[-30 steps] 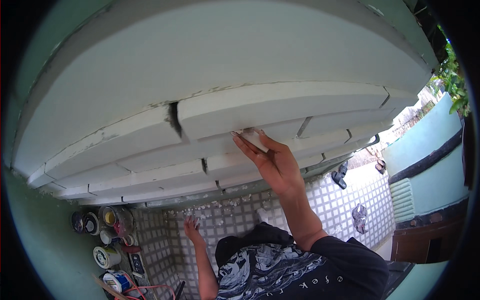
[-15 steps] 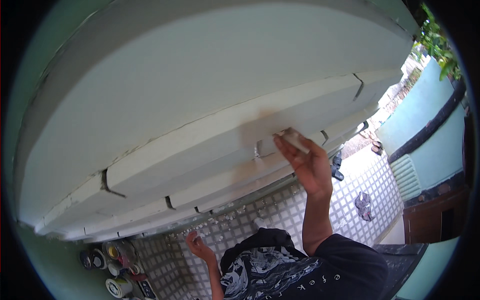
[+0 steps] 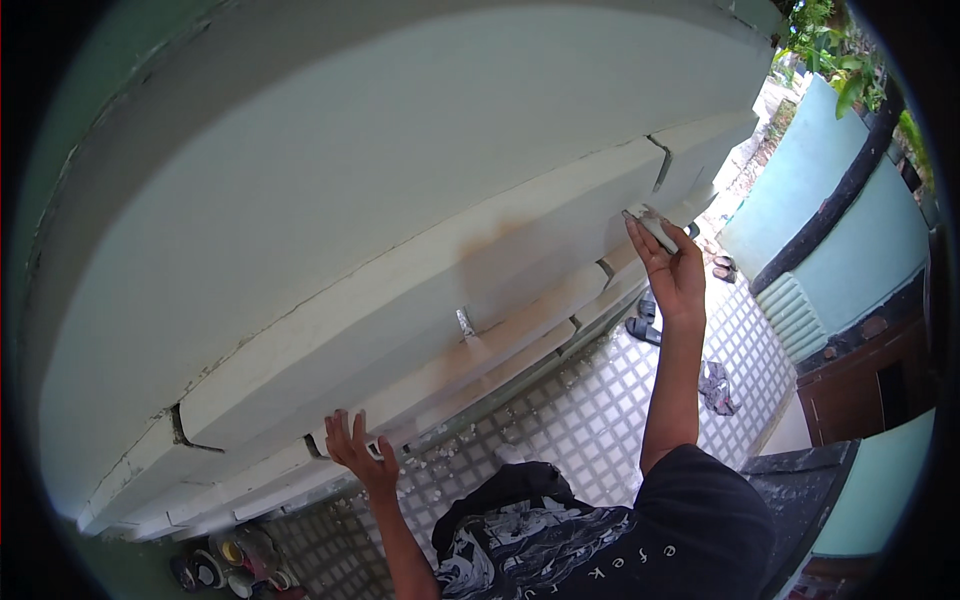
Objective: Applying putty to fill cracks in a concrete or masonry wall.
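One dark printed shirt (image 3: 545,540) is nearest. Of two bare hands, the left hand (image 3: 358,452) has its fingers spread wide at the one white stepped wall (image 3: 380,190); I cannot tell whether it touches. The right hand (image 3: 677,278) grips one pale flat block (image 3: 652,230) between thumb and fingers, up by the wall's lower courses. Beyond, on the tiled floor (image 3: 590,420), are one crumpled cloth (image 3: 716,390), two dark sandals (image 3: 643,331) and, farther, two brownish sandals (image 3: 725,268).

head — left fisheye | looks down | white wall (image 3: 400,150) close — tiled floor (image 3: 600,410) farther below
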A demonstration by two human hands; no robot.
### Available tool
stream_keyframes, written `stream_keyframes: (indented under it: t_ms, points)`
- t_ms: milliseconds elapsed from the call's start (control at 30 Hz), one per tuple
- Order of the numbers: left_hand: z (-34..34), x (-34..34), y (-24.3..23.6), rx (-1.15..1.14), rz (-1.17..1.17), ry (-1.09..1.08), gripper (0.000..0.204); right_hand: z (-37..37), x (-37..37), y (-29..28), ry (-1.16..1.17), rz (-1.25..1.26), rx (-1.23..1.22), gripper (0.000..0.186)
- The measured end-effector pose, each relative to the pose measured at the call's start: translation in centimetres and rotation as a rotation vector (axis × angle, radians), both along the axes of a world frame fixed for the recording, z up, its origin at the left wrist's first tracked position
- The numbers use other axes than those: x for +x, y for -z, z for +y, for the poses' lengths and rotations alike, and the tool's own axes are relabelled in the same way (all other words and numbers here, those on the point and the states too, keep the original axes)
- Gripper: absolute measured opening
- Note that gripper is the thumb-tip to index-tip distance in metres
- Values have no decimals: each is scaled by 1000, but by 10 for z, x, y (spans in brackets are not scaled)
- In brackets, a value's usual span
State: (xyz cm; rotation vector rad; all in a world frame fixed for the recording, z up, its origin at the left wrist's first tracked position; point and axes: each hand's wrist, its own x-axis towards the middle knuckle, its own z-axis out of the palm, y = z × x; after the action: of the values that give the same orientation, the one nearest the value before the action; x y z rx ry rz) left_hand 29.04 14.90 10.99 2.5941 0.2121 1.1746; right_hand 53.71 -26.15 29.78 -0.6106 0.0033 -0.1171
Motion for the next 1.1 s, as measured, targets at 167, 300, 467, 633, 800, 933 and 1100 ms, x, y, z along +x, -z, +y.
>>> stream_keyframes:
  t_ms: [167,300,467,633,800,933,1100]
  points:
    - [6,5,12,85,79,-62,47,0,15,1,208,6,72,37]
    - [12,5,17,110,75,-47,46,41,-12,9,185,-56,-187,35]
    - [11,7,21,134,21,-73,44,46,-29,-12,-28,-22,-303,35]
    - [8,10,18,121,30,-84,44,73,-34,-1,147,-51,-242,33]
    - [6,10,18,109,42,-104,45,138,-82,5,21,-130,-322,35]
    - [7,6,16,92,43,-109,46,176,-108,1,-49,-150,-289,36]
    - [7,6,16,68,65,-114,45,204,-128,1,-57,-159,-361,36]
